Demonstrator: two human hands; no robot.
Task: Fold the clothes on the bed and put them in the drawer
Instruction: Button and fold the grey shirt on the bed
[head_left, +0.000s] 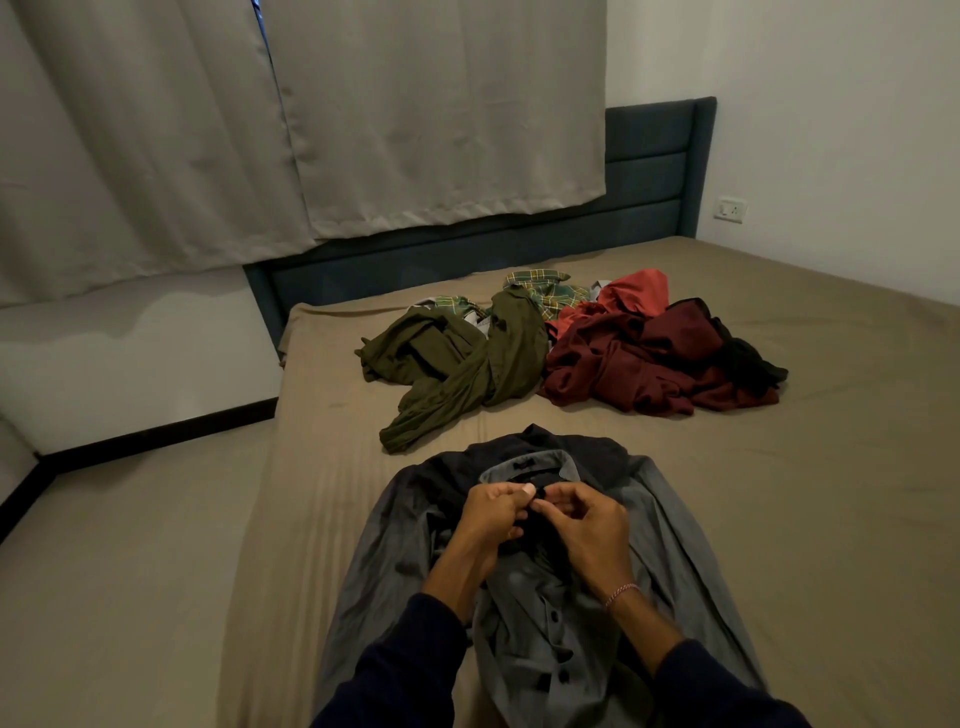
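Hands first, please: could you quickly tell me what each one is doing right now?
Left hand: pinches the grey shirt placket.
Right hand: pinches the same placket.

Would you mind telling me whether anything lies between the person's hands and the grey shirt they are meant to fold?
Nothing visible does. The left hand and right hand already pinch the grey shirt just below its collar. The pile of clothes lies farther up the bed, apart from it.
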